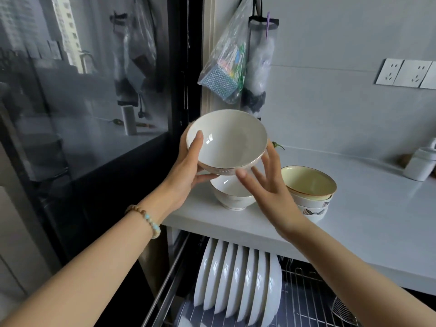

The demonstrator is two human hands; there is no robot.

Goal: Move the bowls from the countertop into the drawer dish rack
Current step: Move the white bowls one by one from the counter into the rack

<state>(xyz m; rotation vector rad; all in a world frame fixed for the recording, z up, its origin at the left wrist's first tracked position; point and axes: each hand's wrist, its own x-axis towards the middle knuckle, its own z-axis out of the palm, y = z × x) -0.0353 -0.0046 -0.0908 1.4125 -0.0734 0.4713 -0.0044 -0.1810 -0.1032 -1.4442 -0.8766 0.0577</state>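
Head view. White bowl is held in the air above the left end of the countertop, clear of the surface. It is tilted, with its mouth facing up and back toward the camera and its foot pointing down and away toward the wall. Being round, it has no long axis; the rim reads as an oval, with the far edge high and the near edge low.

Left hand grasps the bowl at its left side, thumb laid over the rim on the inner wall and fingers curled beneath. A bead bracelet sits on that wrist. Right hand is released, fingers straight and spread, with the tips at the bowl's lower right edge; contact cannot be told.

Directly below, a second white bowl stands upright on the countertop. Just to its right is a stack of bowls, the top one yellow inside.

Under the countertop the drawer dish rack is pulled out, with white plates standing on edge in a row at its left.
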